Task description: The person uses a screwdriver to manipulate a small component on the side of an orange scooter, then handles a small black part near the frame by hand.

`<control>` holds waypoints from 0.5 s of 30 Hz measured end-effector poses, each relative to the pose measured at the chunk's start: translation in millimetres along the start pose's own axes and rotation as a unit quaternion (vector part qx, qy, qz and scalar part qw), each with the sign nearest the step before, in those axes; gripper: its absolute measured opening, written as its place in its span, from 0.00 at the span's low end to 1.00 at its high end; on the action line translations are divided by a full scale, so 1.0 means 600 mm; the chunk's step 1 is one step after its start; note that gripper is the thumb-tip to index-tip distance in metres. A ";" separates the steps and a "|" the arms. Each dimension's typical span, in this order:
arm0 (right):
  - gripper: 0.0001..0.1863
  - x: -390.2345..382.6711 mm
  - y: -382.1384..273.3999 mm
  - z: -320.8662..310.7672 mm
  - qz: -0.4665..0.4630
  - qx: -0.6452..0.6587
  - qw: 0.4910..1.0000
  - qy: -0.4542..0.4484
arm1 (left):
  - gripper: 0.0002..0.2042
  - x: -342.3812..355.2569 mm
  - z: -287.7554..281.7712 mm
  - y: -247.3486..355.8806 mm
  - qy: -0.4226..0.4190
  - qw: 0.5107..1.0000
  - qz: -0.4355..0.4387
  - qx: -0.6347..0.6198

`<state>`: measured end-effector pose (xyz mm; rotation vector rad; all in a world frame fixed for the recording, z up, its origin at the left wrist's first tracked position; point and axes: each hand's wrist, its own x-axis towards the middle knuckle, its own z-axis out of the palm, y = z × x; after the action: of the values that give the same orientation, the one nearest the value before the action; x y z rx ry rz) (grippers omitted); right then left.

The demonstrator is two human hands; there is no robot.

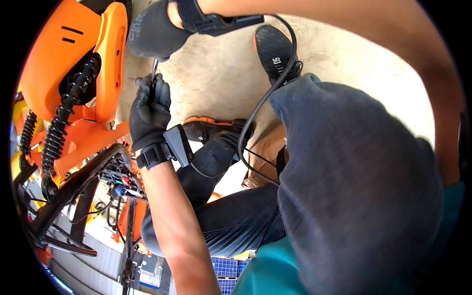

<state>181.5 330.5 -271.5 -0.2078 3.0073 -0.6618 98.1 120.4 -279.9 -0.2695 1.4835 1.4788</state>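
Observation:
A slim shiny metal shaft (155, 68) runs between my two gloved hands; its kind I cannot make out. My right hand (156, 33), in a dark glove, is closed in a fist around its upper end, which is hidden. Just below, my left hand (150, 110) has its dark-gloved fingers curled up around the lower end. A small metal piece (139, 81) sticks out beside those fingertips. Both hands are close to the right side of an orange body panel (112, 64), apart from it.
Left of me stands an orange machine with black coil-spring shock absorbers (61, 120), a black tubular frame (78, 189) and exposed wiring (120, 184). A black cable (268, 93) loops from my right wrist device. My shoes (276, 54) rest on the pale floor (216, 73).

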 end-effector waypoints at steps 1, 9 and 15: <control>0.11 0.000 0.005 0.010 0.006 0.014 1.000 -0.010 | 0.15 0.007 -0.005 -0.001 0.009 1.000 0.002 0.013; 0.12 0.008 0.003 0.046 0.036 0.125 0.992 0.002 | 0.15 0.006 -0.028 0.023 0.046 0.998 -0.002 0.033; 0.16 0.013 0.013 0.054 0.033 0.163 0.986 -0.005 | 0.12 0.022 -0.040 0.033 0.064 0.998 0.002 0.028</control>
<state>175.7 322.8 -304.3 -0.0934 2.8243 -1.1220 65.8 110.5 -282.7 -0.3328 1.6256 1.4443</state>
